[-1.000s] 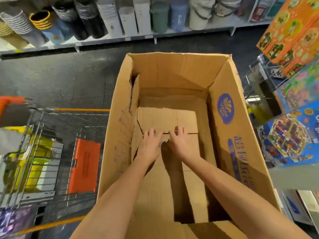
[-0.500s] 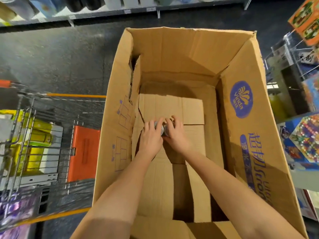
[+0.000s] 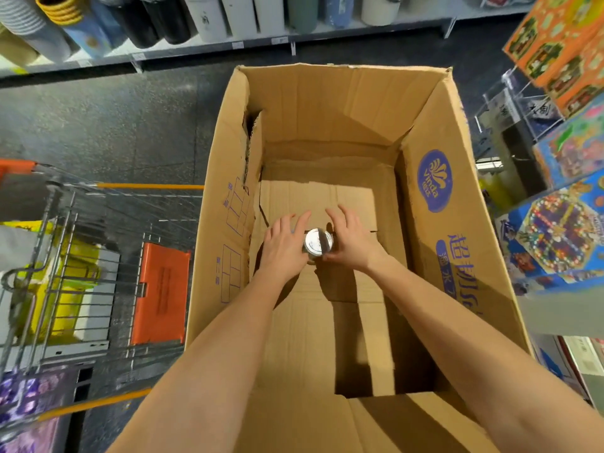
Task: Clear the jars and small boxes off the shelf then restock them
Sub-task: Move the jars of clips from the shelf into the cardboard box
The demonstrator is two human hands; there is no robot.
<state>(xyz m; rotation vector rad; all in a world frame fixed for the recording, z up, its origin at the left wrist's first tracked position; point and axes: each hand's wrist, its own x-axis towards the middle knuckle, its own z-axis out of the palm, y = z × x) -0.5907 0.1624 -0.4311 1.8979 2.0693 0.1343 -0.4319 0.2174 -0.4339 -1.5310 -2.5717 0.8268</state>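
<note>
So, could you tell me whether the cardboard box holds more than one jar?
No, only one silver-lidded jar sits inside, between the left hand and right hand.

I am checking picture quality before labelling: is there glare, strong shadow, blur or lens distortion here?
Head view: the jar lid glares white; dark shadows lie under the forearms on the floor of the cardboard box; the shopping cart at left looks smeared; the wide lens bends the far shelf and splays the box walls.

Bare forearms, bare hands
</note>
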